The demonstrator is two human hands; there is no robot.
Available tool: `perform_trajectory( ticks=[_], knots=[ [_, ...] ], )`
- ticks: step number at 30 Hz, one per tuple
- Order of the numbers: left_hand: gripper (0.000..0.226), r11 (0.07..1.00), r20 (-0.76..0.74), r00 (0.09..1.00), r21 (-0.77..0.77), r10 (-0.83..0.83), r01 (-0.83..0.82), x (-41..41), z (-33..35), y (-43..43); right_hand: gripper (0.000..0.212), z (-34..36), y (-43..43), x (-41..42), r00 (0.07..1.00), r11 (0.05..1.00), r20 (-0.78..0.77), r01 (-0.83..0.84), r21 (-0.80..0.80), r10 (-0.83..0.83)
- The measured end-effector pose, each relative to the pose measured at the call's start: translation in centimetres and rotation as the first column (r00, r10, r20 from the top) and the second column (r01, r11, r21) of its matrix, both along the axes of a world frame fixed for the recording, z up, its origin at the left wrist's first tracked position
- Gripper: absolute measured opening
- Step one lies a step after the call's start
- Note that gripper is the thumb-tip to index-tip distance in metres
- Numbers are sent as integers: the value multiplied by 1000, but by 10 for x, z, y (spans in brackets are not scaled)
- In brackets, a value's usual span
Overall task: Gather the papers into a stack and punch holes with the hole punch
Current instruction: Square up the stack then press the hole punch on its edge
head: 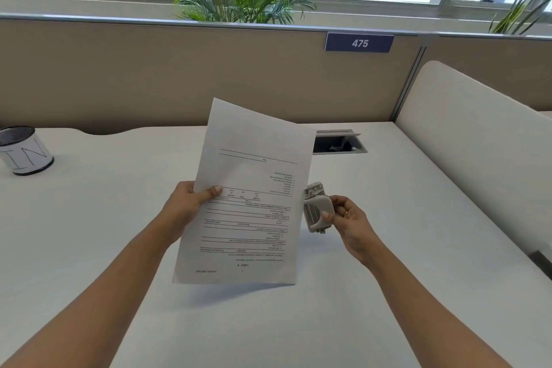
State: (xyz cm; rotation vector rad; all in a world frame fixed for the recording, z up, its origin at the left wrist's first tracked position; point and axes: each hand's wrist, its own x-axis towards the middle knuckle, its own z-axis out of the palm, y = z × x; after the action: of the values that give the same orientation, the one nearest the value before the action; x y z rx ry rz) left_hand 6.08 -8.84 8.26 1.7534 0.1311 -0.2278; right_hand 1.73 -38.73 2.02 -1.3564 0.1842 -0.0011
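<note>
A stack of white printed papers hangs above the white desk, tilted and with its text upside down to me. My left hand grips the stack's left edge, thumb on top. A small light grey hole punch sits against the stack's right edge, lifted off the desk. My right hand holds the punch by its handle, thumb on its front. How far the paper edge sits inside the punch slot is hidden.
A black mesh pot wrapped in paper marked "IN" stands at the far left. An open cable hatch lies in the desk behind the papers. A beige partition closes the back, a white divider the right.
</note>
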Motion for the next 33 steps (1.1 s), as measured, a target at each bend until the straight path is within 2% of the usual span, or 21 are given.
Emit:
perform_trajectory(
  ticks=[5, 9, 13, 20, 28, 33],
  knots=[
    [19, 1000, 3, 1000, 1, -5, 5, -1, 1, -3, 27, 7, 2, 2, 1000, 1000, -5, 13, 5, -13],
    [16, 999, 22, 1000, 28, -19, 19, -3, 3, -6, 34, 13, 5, 4, 1000, 994, -18, 19, 111, -17],
    [17, 996, 61, 998, 88, -20, 14, -6, 7, -11, 24, 16, 8, 6, 998, 985, -46, 49, 168, -41],
    [13, 994, 100, 995, 108, -21, 10, -7, 12, -17, 22, 18, 13, 8, 996, 967, -65, 73, 245, -59],
    [21, 997, 64, 998, 81, 8, -13, -6, 7, -19, 21, 19, 19, 10, 994, 963, -86, 82, 255, -62],
    [17, 999, 27, 999, 14, 37, -37, -4, -1, -20, 22, 19, 19, 13, 988, 969, -129, 109, 220, -82]
  ],
)
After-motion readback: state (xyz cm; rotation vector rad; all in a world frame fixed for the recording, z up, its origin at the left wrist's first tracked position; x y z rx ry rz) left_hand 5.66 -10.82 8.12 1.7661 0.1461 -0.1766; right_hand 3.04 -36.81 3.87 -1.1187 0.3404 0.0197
